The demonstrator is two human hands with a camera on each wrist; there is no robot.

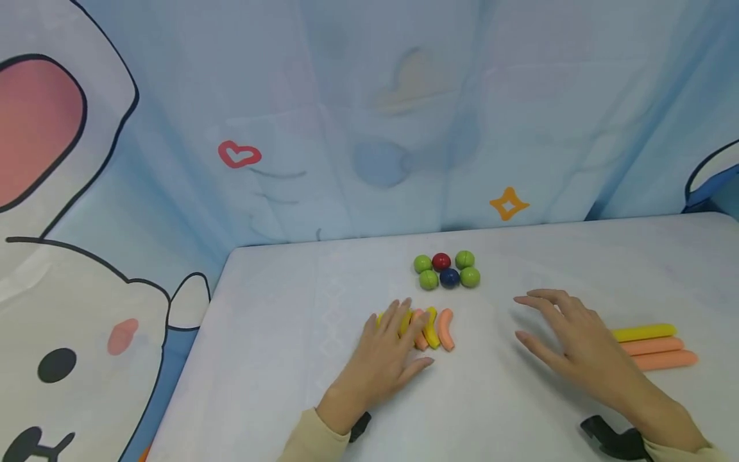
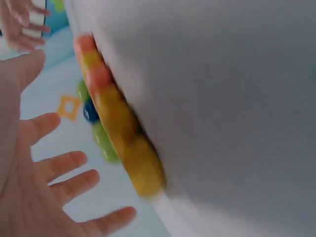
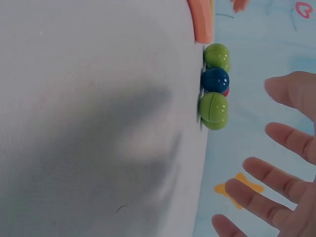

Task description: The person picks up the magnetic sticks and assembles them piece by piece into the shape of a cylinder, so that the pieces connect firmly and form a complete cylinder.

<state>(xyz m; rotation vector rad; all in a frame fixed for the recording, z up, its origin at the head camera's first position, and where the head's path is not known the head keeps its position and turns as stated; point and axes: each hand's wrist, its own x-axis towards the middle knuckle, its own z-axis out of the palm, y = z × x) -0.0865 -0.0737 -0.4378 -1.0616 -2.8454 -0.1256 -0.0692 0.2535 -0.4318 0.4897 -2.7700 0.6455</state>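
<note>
In the head view my left hand (image 1: 381, 359) is spread over a row of short curved yellow pieces (image 1: 431, 328) and orange pieces (image 1: 445, 330), hiding part of the row. The left wrist view has its fingers straight and apart from the blurred yellow pieces (image 2: 140, 165), holding nothing. Over to the right, my right hand (image 1: 583, 346) hovers above the table with loosely bent fingers and nothing in them. It is nearest to a long yellow stick (image 1: 646, 332) and two long orange sticks (image 1: 666, 360), whose left ends it hides.
Behind the curved pieces sits a cluster of shiny balls: several green balls (image 1: 470, 277), a red ball (image 1: 441, 262) and a dark blue ball (image 1: 449, 278). A white cloth covers the table (image 1: 277, 321). A printed blue curtain (image 1: 346, 128) hangs along the back edge.
</note>
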